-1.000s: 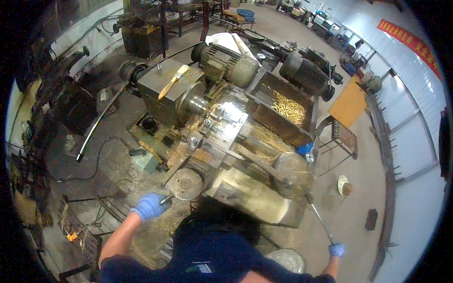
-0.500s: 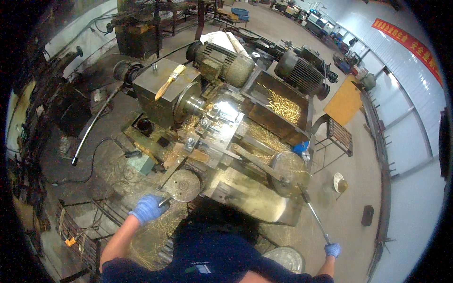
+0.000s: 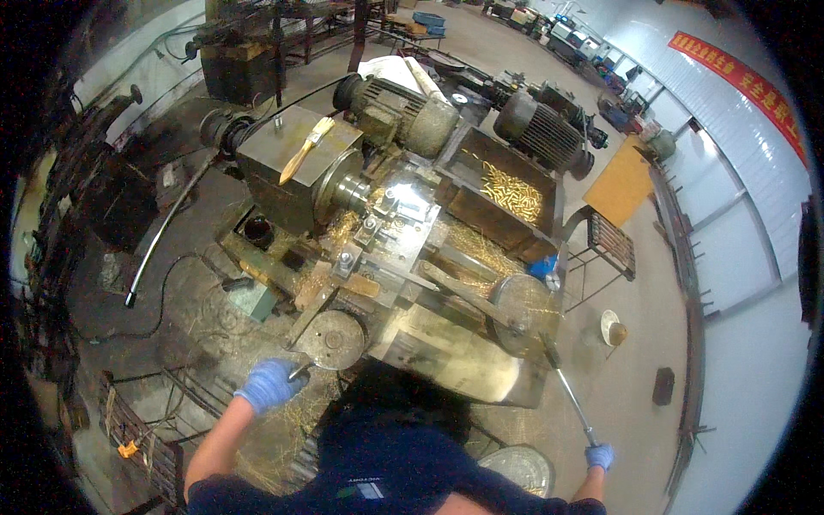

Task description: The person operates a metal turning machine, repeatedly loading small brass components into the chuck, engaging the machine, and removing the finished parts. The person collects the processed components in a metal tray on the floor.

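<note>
The left hand [image 3: 269,384], in a blue glove, is clenched around the short handle of a round grey metal handwheel [image 3: 330,340] at the near left corner of the grimy metal lathe [image 3: 403,257]. The right hand [image 3: 600,456] (also blue-gloved) grips the far end of a long thin steel lever [image 3: 566,393], which slants up to a larger round wheel [image 3: 521,302] on the machine's right side. Beyond, an open rusty metal bin [image 3: 502,193] holds small brass-coloured parts [image 3: 512,190]. A wooden-handled brush [image 3: 305,150] lies on the headstock.

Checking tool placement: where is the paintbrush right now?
In the head view, the paintbrush lies left of centre, on top of the lathe's grey headstock, beside the electric motor.
</note>
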A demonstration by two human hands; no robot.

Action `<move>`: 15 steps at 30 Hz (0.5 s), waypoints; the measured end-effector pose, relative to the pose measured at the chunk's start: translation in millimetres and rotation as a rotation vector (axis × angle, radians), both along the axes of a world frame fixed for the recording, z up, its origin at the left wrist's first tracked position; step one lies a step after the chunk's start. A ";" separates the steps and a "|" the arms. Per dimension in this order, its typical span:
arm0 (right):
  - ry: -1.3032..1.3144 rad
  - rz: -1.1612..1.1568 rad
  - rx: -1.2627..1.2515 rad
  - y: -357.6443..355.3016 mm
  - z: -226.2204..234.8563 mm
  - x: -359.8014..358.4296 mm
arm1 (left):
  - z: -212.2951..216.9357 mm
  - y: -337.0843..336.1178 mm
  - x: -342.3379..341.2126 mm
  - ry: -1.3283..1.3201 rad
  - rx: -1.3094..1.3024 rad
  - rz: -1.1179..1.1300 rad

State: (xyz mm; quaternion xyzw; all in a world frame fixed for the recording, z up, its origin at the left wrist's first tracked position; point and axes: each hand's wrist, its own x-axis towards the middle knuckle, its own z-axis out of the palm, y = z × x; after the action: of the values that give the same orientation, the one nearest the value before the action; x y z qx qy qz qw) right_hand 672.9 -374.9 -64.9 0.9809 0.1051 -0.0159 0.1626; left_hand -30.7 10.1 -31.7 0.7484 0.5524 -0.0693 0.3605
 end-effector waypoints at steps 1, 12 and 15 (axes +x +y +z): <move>0.000 0.003 0.003 -0.9 -1.3 -0.5 | 4.0 -0.2 0.7 0.014 0.010 -0.011; -0.063 0.008 0.049 -37.7 -32.6 16.4 | 10.8 1.8 3.5 0.032 -0.020 -0.010; -0.041 -0.029 0.065 -28.6 -29.8 2.8 | 12.7 2.4 4.0 0.038 -0.009 -0.011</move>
State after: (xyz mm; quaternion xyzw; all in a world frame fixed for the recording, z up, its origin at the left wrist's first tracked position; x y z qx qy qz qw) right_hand 675.7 -403.4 -94.7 0.9873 0.0880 0.0051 0.1325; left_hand -26.7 12.5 -19.0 0.7483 0.5547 -0.0880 0.3531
